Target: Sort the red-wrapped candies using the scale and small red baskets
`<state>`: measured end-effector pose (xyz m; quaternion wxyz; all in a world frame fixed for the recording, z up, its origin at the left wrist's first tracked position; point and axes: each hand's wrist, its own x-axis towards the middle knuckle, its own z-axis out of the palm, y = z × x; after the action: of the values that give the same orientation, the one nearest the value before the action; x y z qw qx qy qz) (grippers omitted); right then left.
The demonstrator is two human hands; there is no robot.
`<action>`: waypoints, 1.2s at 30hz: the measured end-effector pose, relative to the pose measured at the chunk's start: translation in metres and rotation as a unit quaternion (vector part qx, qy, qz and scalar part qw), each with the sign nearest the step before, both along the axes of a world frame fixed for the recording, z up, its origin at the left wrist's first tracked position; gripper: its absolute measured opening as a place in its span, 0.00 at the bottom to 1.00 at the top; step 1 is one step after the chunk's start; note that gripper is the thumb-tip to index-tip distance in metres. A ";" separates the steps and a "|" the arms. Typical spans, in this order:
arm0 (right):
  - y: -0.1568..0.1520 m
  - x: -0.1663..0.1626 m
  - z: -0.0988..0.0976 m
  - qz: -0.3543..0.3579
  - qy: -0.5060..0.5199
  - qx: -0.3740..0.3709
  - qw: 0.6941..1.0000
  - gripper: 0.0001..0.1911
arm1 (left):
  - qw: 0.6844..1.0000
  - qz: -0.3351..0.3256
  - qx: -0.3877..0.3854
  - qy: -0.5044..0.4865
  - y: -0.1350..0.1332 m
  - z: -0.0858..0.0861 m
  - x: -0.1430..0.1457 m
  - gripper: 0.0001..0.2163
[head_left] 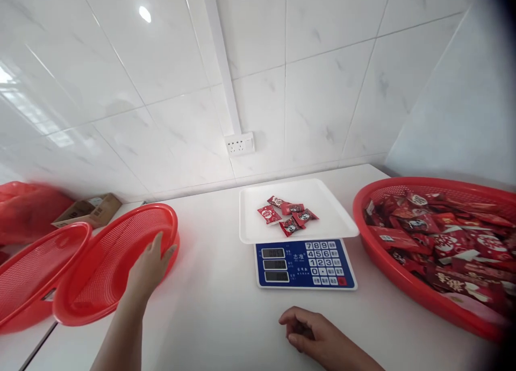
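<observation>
My left hand (150, 263) is over the near right side of a red plastic basket (100, 252), thumb and fingers apart and nothing visible in them. Whether it touches the basket's rim I cannot tell. Just in front of the blue and white digital scale (306, 264), my right hand (310, 333) hovers low, loosely curled with a gap between thumb and fingers, and holds nothing. Several small red wrapped packets (288, 215) lie in a loose group on the scale's white tray (334, 220). The digits on the scale's displays are too blurred to read surely.
On the right stands a large red basket (403, 277) full of red snack packets (455, 247). Another red basket (40, 274) is at the far left, with a cardboard box (91, 209) and a red bag (32, 207) behind. A socket (241, 144) is on the tiled wall.
</observation>
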<state>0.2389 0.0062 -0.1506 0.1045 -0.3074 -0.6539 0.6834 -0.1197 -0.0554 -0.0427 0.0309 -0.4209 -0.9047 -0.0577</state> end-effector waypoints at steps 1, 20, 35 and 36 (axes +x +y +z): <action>-0.001 0.001 0.000 0.004 -0.006 0.017 1.000 0.12 | 0.999 0.009 -0.031 -0.011 0.001 -0.003 -0.003 0.28; -0.008 0.003 0.001 0.000 -0.005 0.067 0.998 0.13 | 0.937 -0.326 0.023 -0.122 0.059 0.028 0.093 0.28; -0.011 0.001 -0.013 -0.026 0.015 0.068 0.997 0.13 | 0.890 -0.438 -0.106 -0.074 0.203 -0.007 0.200 0.34; -0.011 0.001 -0.013 -0.025 0.013 0.070 0.997 0.13 | 0.892 -0.437 -0.093 -0.062 0.203 -0.010 0.202 0.32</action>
<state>0.2401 -0.0048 -0.1631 0.1510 -0.3064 -0.6910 0.6370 0.0819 0.1472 -0.0524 -0.0931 -0.7703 -0.6308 -0.0069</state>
